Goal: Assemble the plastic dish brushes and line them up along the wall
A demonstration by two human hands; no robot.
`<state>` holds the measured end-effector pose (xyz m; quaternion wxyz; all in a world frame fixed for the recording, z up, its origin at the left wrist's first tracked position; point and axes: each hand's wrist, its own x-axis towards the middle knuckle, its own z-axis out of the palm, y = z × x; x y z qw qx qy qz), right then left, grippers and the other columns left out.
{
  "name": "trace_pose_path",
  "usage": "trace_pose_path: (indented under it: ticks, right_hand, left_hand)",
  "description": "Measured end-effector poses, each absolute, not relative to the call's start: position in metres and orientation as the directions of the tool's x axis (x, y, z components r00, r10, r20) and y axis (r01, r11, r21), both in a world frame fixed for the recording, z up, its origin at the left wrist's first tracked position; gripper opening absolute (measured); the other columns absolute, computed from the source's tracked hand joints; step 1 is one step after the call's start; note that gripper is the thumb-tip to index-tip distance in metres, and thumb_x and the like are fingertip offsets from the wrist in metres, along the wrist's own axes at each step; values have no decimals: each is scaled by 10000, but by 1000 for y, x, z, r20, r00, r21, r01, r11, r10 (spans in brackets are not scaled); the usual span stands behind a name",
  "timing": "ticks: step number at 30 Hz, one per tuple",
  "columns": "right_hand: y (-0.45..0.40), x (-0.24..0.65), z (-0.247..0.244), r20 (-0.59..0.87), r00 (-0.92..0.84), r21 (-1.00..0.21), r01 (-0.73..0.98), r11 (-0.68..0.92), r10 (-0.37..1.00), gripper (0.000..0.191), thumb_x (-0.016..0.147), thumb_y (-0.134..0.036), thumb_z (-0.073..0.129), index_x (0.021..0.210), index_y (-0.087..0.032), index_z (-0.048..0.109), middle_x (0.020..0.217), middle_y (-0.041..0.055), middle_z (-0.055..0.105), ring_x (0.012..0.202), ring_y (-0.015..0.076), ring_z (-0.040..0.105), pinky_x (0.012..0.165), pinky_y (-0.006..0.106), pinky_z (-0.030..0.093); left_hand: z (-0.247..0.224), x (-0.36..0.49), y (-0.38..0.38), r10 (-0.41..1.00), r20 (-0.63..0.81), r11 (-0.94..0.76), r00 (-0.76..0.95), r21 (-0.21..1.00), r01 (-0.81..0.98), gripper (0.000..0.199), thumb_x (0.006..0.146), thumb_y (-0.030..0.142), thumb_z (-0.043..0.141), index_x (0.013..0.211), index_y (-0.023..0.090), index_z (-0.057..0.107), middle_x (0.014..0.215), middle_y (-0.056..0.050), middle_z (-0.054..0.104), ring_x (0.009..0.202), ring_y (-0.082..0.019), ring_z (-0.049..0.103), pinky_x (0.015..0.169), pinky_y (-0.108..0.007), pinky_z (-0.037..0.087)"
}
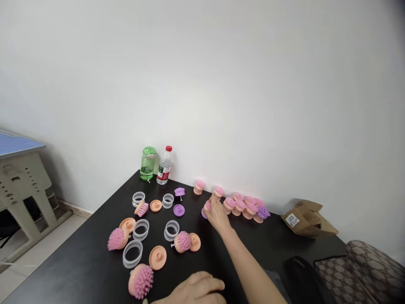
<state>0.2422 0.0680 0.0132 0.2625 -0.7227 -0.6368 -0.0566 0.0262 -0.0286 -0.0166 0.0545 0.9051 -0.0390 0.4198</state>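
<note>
Nearest the camera, the left hand [194,289] is resting curled, fingers together, on the black tabletop [79,270], while the right hand [217,215] is pinching its fingers together on a pink-bristled massage brush [207,206] just left of the row of brushes [242,207].

Glossy clear plastic rings [132,262], smooth matt black tabletop [63,270].

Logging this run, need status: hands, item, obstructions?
Right hand on pink scalp brush. Left hand low on black table, nothing visibly held. Other brushes close alongside.
</note>
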Motion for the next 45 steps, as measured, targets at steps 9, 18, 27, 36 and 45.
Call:
trace_pose_path:
  ticks: [9,18,27,36,45]
  right_hand:
    - [-29,218,13,182,421,-963,260,74,888,461,767,-561,700,1030,-200,582,869,48,707,770,228,667,652,314,529]
    - [-68,188,7,104,227,-995,33,99,968,553,718,-467,800,1163,-224,578,1069,69,677,939,234,639,822,332,510]
    - [-71,188,12,80,78,-970,235,60,994,317,784,-427,688,985,-183,676,862,32,679,803,218,601,725,302,471]
    - [-78,199,28,167,-73,-973,150,176,983,501,651,-278,827,1134,-251,699,1232,86,662,1151,299,602,985,384,466]
    - [-79,208,29,105,-115,-963,235,129,988,393,765,-320,756,1145,-243,695,1111,76,696,1041,271,656,928,367,508]
  left_hand:
    - [4,6,-35,167,799,-983,578,178,37,270,908,260,603,1142,145,531,1219,-189,621,1297,-338,485,1032,-499,476]
    - [4,11,-29,525,670,-845,526,485,225,527,759,224,793,1147,213,435,1193,-130,576,1093,-295,572,930,-506,524]
    - [-4,13,-29,562,579,-819,591,487,303,477,718,83,718,1075,212,430,1076,-91,600,984,-275,575,837,-431,506]
    - [18,12,-31,732,381,-533,564,836,127,359,670,107,695,902,221,445,914,18,563,760,-141,492,671,-244,386]
    - [7,15,-30,744,372,-562,556,797,219,380,623,111,673,903,219,441,889,3,555,759,-162,490,678,-267,360]
